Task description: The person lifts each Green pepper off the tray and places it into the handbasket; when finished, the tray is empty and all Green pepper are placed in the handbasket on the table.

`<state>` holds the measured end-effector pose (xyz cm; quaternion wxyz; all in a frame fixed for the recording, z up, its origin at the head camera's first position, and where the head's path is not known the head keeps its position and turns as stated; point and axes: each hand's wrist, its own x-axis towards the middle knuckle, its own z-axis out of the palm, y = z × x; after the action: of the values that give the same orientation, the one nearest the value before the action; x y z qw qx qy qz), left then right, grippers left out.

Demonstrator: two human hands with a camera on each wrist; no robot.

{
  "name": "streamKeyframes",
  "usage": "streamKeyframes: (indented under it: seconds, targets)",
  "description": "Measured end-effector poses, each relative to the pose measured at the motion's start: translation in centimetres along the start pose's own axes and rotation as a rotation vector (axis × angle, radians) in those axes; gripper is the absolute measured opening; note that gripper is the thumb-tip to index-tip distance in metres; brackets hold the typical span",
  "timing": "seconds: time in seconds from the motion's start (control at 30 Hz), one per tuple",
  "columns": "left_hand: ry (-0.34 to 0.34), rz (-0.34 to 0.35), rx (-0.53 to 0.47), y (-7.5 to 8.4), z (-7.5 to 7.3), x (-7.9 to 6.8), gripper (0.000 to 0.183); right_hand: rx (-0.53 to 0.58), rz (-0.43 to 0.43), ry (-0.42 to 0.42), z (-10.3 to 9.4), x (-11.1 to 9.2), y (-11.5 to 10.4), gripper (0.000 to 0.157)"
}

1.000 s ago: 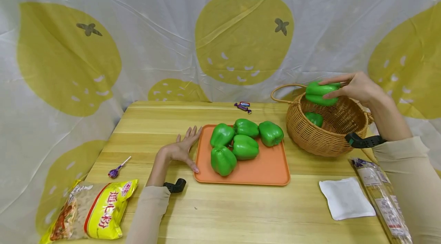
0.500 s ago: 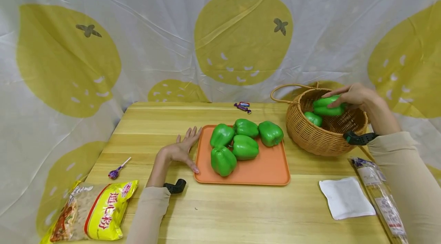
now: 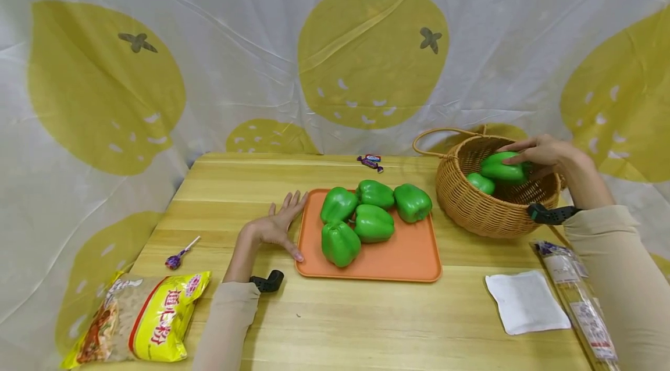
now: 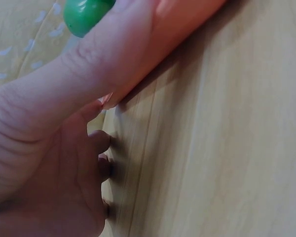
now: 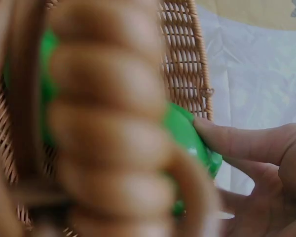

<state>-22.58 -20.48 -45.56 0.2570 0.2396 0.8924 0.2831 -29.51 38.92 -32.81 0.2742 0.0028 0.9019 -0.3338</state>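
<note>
Inside the basket [image 3: 481, 211], one pepper [image 3: 503, 168] is pinched by the right hand [image 3: 549, 154] beside a second pepper [image 3: 480, 184]; the tray [image 3: 403, 257], bearing five peppers [image 3: 374, 224], is touched by the spread left hand [image 3: 273, 228].

Both the left sleeve [image 3: 228, 316] and right sleeve [image 3: 609, 260] are plain beige. The left strap [image 3: 268, 282] is black with a blunt, curved end; the black right strap [image 3: 562, 215] has small holes.

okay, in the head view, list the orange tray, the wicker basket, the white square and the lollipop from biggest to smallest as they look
1. orange tray and wicker basket: too close to rank
2. white square
3. lollipop, clearly smallest
</note>
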Motion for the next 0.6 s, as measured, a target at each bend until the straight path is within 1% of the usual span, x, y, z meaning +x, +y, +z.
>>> streamKeyframes:
  seconds: [0.07,0.2,0.27,0.37,0.47,0.6]
  targets:
    - [-0.001,-0.001,-0.001,0.13,-0.04,-0.05,0.150,0.000,-0.005,-0.021,-0.06,-0.17,-0.12,0.072]
    - [-0.002,-0.006,0.003,0.23,-0.21,-0.09,0.150,0.002,-0.009,-0.099,-0.12,-0.20,-0.37,0.058]
    - [0.000,-0.008,0.005,0.21,-0.30,-0.04,0.150,-0.016,-0.010,-0.124,-0.16,-0.05,-0.32,0.053]
    - [-0.003,-0.006,-0.006,0.20,-0.31,-0.06,0.150,-0.050,-0.006,-0.135,-0.15,0.13,-0.22,0.054]
    - [-0.007,-0.005,-0.022,0.23,-0.22,-0.13,0.150,-0.054,-0.005,-0.148,-0.15,0.21,-0.25,0.057]
    - [-0.007,-0.010,-0.026,0.25,-0.06,-0.25,0.149,0.006,0.009,-0.182,-0.24,0.32,-0.42,0.047]
